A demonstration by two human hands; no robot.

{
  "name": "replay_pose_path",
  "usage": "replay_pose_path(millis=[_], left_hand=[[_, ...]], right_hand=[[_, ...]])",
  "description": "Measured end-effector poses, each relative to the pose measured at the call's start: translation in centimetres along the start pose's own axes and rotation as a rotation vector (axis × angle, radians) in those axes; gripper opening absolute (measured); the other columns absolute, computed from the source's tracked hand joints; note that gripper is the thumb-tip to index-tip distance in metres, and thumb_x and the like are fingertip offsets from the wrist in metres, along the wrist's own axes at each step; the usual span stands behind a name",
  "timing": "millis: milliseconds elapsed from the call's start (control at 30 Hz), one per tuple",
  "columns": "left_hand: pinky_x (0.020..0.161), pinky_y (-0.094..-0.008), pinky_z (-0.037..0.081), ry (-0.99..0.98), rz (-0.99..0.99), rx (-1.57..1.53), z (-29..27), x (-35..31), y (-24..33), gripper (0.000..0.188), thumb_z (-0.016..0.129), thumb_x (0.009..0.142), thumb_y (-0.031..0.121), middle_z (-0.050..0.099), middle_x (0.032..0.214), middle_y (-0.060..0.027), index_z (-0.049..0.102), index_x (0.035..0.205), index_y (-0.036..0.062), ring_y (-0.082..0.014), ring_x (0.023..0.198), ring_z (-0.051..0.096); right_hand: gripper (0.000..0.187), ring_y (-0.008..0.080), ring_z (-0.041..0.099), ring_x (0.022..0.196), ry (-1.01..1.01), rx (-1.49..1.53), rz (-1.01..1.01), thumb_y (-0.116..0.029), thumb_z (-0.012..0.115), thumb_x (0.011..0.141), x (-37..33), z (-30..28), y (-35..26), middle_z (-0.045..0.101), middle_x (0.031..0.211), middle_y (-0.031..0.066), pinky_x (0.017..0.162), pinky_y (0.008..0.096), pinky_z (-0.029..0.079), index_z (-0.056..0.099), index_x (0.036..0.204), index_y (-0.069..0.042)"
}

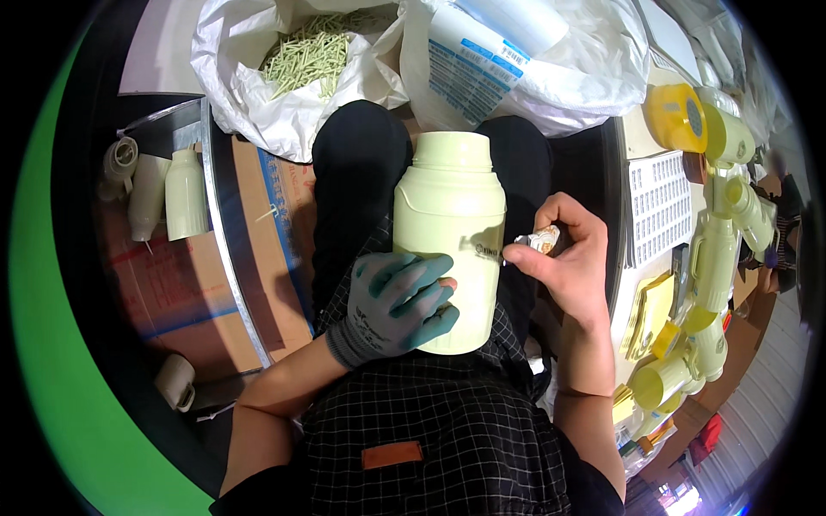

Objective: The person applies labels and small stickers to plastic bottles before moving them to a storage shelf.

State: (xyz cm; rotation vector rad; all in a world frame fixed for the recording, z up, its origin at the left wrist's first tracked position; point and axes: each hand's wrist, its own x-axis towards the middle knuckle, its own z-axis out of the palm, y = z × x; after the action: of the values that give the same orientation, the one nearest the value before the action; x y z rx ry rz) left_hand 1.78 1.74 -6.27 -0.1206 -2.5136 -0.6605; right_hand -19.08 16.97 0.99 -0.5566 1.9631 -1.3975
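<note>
Take the pale-green flask (452, 206) in the person's lap as the mark to measure from. Well to the left of it, pale flask shells (187, 193) sit on cardboard (185, 292) behind a metal edge, and a cream mug-like piece (175, 381) lies nearer the body. Beyond the flask and to its left, a white sack (232, 73) gapes around a heap of thin pale-green sticks (314, 56).

The left hand (400, 301), in a grey glove with teal fingers, reaches the flask from its lower left. It holds the body, the fingers bent across the near half, so from where I stand this is the closer of the two hands, already touching.

The flask's long axis runs almost straight away from the checked apron (439, 421), its cap (452, 153) pointing out between the knees and its base toward the belly. A small dark print (488, 249) shows near its right edge.

Just right of that print, the bare right hand (568, 258) pinches a small crumpled scrap (538, 239) between thumb and finger. The thumb tip overlaps the flask's edge to my eye; whether it touches, I cannot tell.

Farther right of the flask, the bench (635, 136) carries a printed sheet (660, 206), a yellow tape roll (675, 118) and more green flasks (714, 262).
</note>
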Motion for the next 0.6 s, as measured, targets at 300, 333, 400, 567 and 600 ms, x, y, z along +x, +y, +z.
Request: replay_pose_path(millis=[300, 333, 400, 567, 600], left_hand=[[0.084, -0.0459, 0.05, -0.007, 0.036, -0.008, -0.1, 0.1, -0.4, 0.028, 0.076, 0.083, 0.022, 0.065, 0.124, -0.0022, 0.062, 0.107, 0.0267, -0.0263, 0.116, 0.065], [0.084, -0.0455, 0.05, -0.003, 0.022, -0.002, -0.1, 0.1, -0.3, 0.028, 0.075, 0.084, 0.022, 0.065, 0.124, -0.0028, 0.062, 0.108, 0.0264, -0.0263, 0.115, 0.065], [0.085, -0.0432, 0.05, -0.011, 0.0, -0.002, -0.1, 0.2, -0.3, 0.029, 0.076, 0.085, 0.023, 0.065, 0.129, -0.0031, 0.063, 0.112, 0.0246, -0.0245, 0.113, 0.063], [0.082, -0.0408, 0.05, -0.013, -0.004, -0.053, 0.1, 0.3, -0.5, 0.029, 0.073, 0.089, 0.022, 0.066, 0.135, -0.0063, 0.061, 0.116, 0.0186, -0.0233, 0.105, 0.064], [0.08, -0.0406, 0.05, -0.016, -0.007, -0.057, 0.0, 0.5, -0.4, 0.029, 0.072, 0.09, 0.022, 0.066, 0.135, -0.0073, 0.06, 0.116, 0.0175, -0.0236, 0.103, 0.065]], right_hand=[[0.05, 0.0051, 0.052, 0.067, -0.001, -0.094, 0.009, -0.027, 0.099, 0.071, 1.2, 0.3, 2.0, 0.059, 0.068, -0.0003, 0.06, 0.0243, 0.043, 0.054, 0.074, -0.005], [0.05, 0.0052, 0.053, 0.066, 0.001, -0.095, 0.018, -0.027, 0.099, 0.071, 1.2, 0.3, 2.0, 0.059, 0.068, -0.0001, 0.06, 0.0244, 0.044, 0.054, 0.074, -0.005], [0.05, 0.0054, 0.053, 0.066, 0.004, -0.141, 0.028, -0.028, 0.099, 0.071, 1.3, 0.2, 2.2, 0.059, 0.068, 0.0003, 0.06, 0.0246, 0.044, 0.055, 0.074, -0.005], [0.051, 0.0092, 0.055, 0.062, 0.018, -0.227, 0.018, -0.033, 0.099, 0.07, 1.3, 0.2, 2.3, 0.06, 0.066, 0.0027, 0.059, 0.027, 0.045, 0.056, 0.073, -0.005], [0.051, 0.0107, 0.056, 0.061, 0.019, -0.264, 0.007, -0.033, 0.099, 0.069, 1.3, 0.1, 2.3, 0.06, 0.066, 0.0034, 0.058, 0.028, 0.045, 0.057, 0.073, -0.005]])
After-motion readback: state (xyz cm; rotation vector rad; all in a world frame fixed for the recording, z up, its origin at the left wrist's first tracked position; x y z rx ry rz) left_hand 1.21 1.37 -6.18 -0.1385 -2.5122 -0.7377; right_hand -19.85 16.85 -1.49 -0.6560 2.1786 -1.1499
